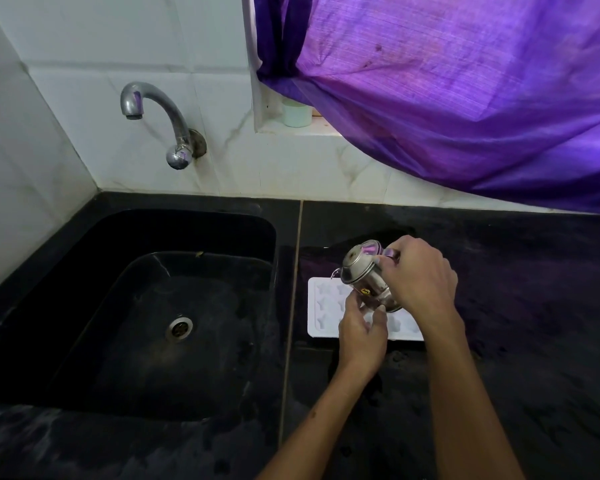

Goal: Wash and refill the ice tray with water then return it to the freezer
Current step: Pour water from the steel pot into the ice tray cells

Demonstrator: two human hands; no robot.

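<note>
Head view: hands (pixel 388 299) and jug (pixel 362 275) hide tray (pixel 321 306) middle.

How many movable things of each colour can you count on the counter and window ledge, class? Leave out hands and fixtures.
White: 1, the ice tray
Silver: 1, the steel jug, tilted over the tray
Pale green: 1, the cup on the ledge
Purple: 1, the curtain
Total: 4
</note>
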